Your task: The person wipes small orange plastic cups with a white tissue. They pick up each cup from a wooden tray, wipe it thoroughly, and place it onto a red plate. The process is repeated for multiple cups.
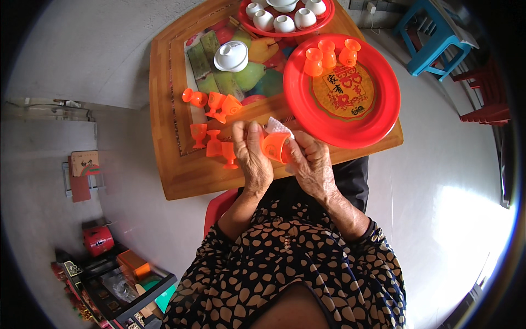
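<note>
Between my two hands, over the near edge of the table, is a small orange plastic goblet lying on its side. My left hand grips its foot end, where the fingers hide the stem. My right hand holds the rim, with a white textured cloth or tissue pinched against the cup. Left of my hands stand or lie several more orange goblets, some upright and some upside down. On the red round tray to the right, three orange goblets stand mouth down near its far rim.
A white lidded bowl sits on the wooden table. Behind it, another red tray carries several upturned white cups. A blue plastic stool stands on the floor at right. A red seat shows beneath me.
</note>
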A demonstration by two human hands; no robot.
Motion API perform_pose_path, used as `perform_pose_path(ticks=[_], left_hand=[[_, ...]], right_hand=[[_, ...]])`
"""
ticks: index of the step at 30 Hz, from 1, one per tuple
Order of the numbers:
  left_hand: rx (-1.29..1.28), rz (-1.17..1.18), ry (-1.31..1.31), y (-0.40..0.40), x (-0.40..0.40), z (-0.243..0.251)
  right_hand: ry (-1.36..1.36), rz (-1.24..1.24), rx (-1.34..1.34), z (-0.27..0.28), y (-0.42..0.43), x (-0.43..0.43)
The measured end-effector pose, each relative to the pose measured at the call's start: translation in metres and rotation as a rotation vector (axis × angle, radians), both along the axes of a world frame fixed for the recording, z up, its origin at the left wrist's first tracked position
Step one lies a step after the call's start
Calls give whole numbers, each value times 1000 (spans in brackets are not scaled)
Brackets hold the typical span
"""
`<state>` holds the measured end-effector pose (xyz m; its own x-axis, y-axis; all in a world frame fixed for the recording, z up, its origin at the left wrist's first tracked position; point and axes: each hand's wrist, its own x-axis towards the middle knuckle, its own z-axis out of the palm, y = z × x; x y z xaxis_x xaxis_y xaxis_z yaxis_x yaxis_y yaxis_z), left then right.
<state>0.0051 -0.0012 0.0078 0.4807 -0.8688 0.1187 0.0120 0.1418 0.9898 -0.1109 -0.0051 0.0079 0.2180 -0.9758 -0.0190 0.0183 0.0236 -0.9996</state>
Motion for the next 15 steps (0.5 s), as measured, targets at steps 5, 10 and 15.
perform_pose_path(ticks=[5,10,15], left_hand=[[-77,161,-151,-1,-6,-1],[29,63,-299,4,-3,3],[203,178,-249,1,11,3]], right_hand=[[-360,166,444,-6,9,0],[-619,153,557,-2,13,-1],[-490,21,369,7,13,-17]])
